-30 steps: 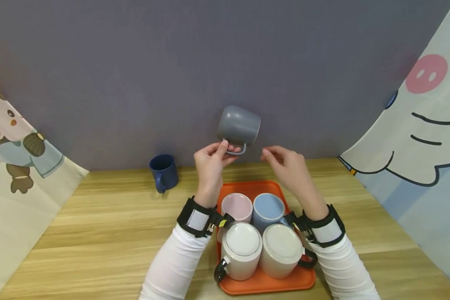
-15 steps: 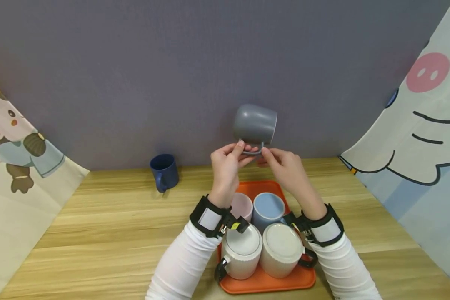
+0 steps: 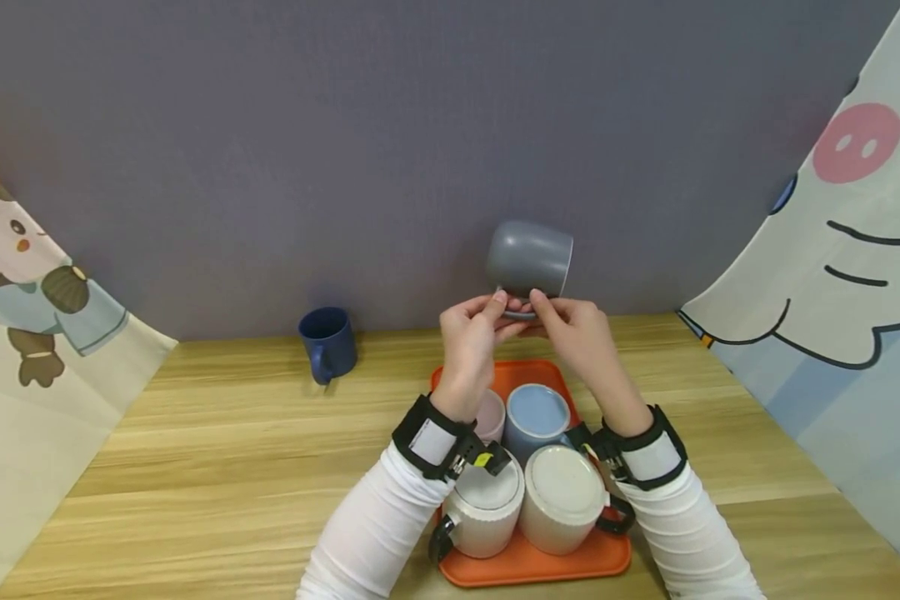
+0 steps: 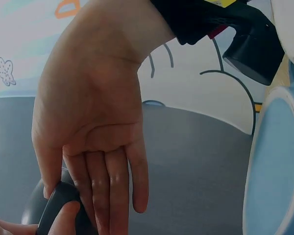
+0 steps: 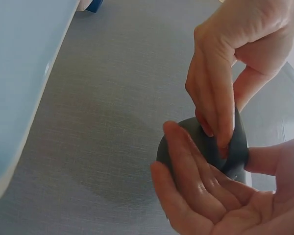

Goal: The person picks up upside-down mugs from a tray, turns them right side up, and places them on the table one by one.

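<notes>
A grey mug [image 3: 528,254] is held in the air in front of the back wall, tipped on its side with its mouth to the right and its handle [image 3: 520,316] downward. My left hand [image 3: 467,350] pinches the base-side end of the handle between thumb and fingers. At the handle's mouth-side end, my right hand [image 3: 581,337] grips it with thumb and fingers. In the left wrist view, the left thumb [image 4: 50,171] presses the dark handle [image 4: 61,196], while the other fingers extend. Both hands meet around the grey mug [image 5: 193,128] in the right wrist view.
Below the hands, an orange tray [image 3: 536,573] bears a pink mug [image 3: 491,417], a blue mug [image 3: 537,411] and two white mugs [image 3: 487,521] with black handles, all bottom up. A navy mug [image 3: 335,343] stands upright on the wooden table at left. A grey wall [image 3: 270,167] rises behind.
My left hand has carried the grey mug to the right and slightly down. The right hand, at first apart from it, has taken hold of the handle.
</notes>
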`<action>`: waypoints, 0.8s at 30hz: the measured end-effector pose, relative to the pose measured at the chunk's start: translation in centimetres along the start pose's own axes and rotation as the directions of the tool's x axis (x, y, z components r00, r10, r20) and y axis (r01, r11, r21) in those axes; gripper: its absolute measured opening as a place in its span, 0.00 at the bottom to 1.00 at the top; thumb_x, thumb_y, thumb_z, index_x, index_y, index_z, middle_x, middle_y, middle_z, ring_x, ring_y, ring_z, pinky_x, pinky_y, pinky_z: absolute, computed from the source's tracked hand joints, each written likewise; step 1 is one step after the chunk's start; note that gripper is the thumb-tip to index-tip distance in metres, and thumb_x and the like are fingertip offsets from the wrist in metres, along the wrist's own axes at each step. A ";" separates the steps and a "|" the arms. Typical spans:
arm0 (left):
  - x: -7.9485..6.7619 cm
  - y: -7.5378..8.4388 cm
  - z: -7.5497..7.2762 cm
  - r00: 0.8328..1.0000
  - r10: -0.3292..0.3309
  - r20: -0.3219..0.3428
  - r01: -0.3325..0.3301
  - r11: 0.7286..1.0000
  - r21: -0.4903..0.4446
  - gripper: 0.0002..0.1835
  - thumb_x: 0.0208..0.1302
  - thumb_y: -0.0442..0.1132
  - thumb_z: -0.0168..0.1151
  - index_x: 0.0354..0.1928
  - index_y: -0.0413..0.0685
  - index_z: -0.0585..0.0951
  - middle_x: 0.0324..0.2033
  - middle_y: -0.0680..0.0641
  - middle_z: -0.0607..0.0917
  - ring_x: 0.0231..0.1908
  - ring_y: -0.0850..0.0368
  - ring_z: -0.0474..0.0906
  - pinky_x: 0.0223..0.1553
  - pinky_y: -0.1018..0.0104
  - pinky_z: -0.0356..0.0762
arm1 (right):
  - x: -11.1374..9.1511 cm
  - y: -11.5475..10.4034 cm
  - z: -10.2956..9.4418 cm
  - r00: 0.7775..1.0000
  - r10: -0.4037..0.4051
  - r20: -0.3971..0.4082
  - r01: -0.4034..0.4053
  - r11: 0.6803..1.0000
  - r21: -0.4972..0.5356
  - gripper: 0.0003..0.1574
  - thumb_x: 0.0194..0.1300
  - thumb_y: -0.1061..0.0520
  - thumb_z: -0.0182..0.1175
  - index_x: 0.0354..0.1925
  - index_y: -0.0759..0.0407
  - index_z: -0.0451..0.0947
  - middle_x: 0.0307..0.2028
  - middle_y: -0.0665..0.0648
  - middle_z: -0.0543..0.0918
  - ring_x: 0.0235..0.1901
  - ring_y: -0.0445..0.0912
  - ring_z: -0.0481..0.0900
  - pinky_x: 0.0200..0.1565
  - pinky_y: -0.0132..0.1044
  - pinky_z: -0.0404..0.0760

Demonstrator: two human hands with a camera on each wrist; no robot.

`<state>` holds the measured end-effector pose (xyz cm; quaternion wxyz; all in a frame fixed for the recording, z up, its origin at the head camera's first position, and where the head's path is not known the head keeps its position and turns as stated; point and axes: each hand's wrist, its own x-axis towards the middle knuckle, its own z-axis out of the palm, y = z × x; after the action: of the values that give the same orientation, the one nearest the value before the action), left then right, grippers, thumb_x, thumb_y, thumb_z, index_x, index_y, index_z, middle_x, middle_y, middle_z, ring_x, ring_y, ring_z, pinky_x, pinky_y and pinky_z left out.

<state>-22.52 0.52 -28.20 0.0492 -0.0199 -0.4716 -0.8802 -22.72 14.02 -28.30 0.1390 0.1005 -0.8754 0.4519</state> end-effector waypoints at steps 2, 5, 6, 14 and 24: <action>0.0 0.0 0.0 1.000 -0.005 -0.010 0.005 1.000 0.021 0.11 0.66 0.30 0.56 0.41 0.24 0.80 0.26 0.45 0.82 0.29 0.56 0.84 0.41 0.57 0.82 | 0.1 0.1 0.0 1.000 0.002 0.015 -0.002 1.000 0.029 0.34 0.71 0.39 0.48 0.45 0.68 0.82 0.38 0.66 0.86 0.40 0.54 0.85 0.43 0.43 0.82; 0.0 0.1 -0.1 0.999 -0.005 -0.031 0.008 0.996 0.094 0.11 0.66 0.31 0.57 0.40 0.27 0.81 0.26 0.46 0.82 0.28 0.57 0.83 0.42 0.57 0.82 | 0.2 0.2 0.1 0.999 0.007 0.033 -0.009 0.997 0.080 0.33 0.71 0.41 0.49 0.47 0.70 0.81 0.39 0.67 0.85 0.40 0.55 0.86 0.42 0.40 0.83; 0.0 0.1 -0.1 0.999 -0.004 -0.040 0.009 0.992 0.124 0.11 0.65 0.32 0.58 0.40 0.28 0.82 0.26 0.46 0.82 0.28 0.58 0.82 0.43 0.57 0.82 | 0.2 0.2 0.1 0.999 0.008 0.038 -0.012 0.996 0.092 0.33 0.71 0.41 0.49 0.47 0.70 0.80 0.39 0.68 0.85 0.40 0.55 0.86 0.42 0.39 0.83; 0.3 -0.1 -0.6 0.998 0.026 -0.051 -0.010 0.957 0.288 0.11 0.62 0.36 0.62 0.42 0.35 0.85 0.35 0.39 0.87 0.35 0.58 0.82 0.48 0.58 0.80 | 0.2 0.2 -0.1 0.998 0.037 0.049 -0.042 0.992 0.122 0.32 0.71 0.43 0.49 0.49 0.70 0.80 0.38 0.69 0.85 0.38 0.54 0.86 0.37 0.35 0.84; 0.3 -0.3 -1.2 0.999 -0.032 -0.022 0.037 0.941 0.336 0.13 0.63 0.36 0.62 0.45 0.33 0.83 0.41 0.38 0.85 0.41 0.53 0.84 0.51 0.56 0.78 | 0.3 0.3 -0.1 0.992 0.082 0.093 -0.107 0.945 0.309 0.32 0.70 0.45 0.51 0.50 0.74 0.77 0.46 0.73 0.82 0.33 0.37 0.86 0.40 0.38 0.83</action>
<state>-22.81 -0.32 -29.07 0.0401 0.0042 -0.6146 -0.7878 -23.08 14.28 -28.34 0.0650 0.0968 -0.8012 0.5870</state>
